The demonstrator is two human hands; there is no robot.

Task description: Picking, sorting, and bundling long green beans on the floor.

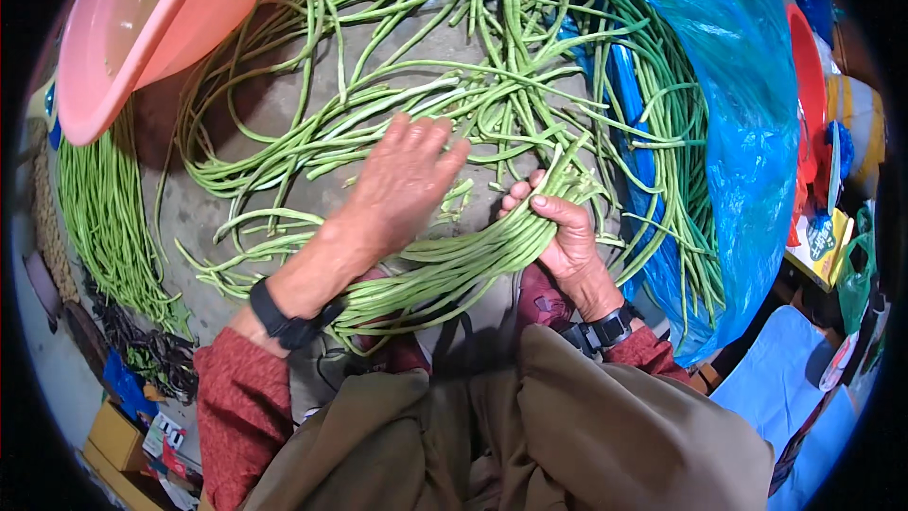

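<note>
A thick bundle of green yardlong beans (433, 273) hangs in a curve above my shoes, its gathered ends gripped by my right hand (560, 227). The thumb lies across the front of the bundle, and cut ends stick out past the fingers. My left hand (408, 181) is held above the loose yardlong beans (312, 135) on the concrete floor (397, 42). Its back faces me and its palm side is hidden, so whether it touches or holds any beans does not show. Short bean scraps (454, 202) lie between the two hands.
A pink plastic basin (142, 35) leans at upper left, above a neat pile of beans (110, 227). On the right, a blue plastic bag (745, 156) holds many more beans. Dark purple beans (145, 337) lie at lower left. A yellow carton (823, 245) stands far right.
</note>
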